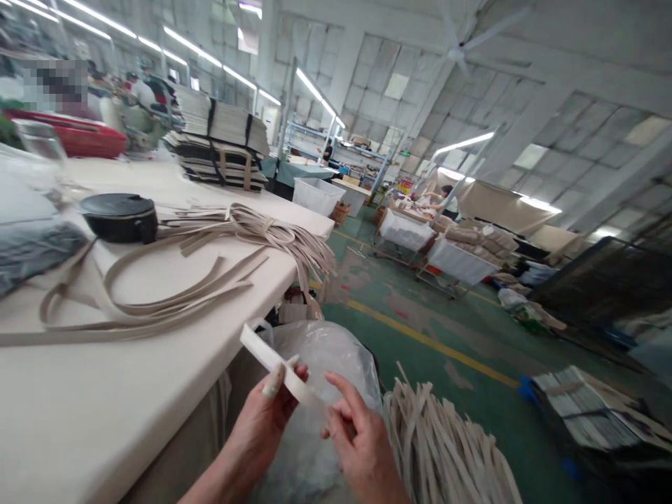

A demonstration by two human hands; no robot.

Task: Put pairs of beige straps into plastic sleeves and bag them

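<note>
A white flat strip (260, 350) slants over the edge of the table, its upper end looped back. My left hand (260, 420) is closed around its middle, the thumb on top, with a pale wrap on that thumb. On the right, my right hand (362, 437) has its thumb and curled fingers together at the strip's lower end, which is blurred there, while the index finger points out. Below both hands is a clear plastic bag (325, 350). Beside my right hand stands a thick bunch of beige straps (446, 441).
On the cream-covered table (131, 406) lie loose beige straps (173, 301), a tied strap bundle (273, 234), a black round container (120, 217) and stacked fabric bundles (220, 140). White carts (456, 259) stand across the green floor. A strapped stack (593, 406) is at the right.
</note>
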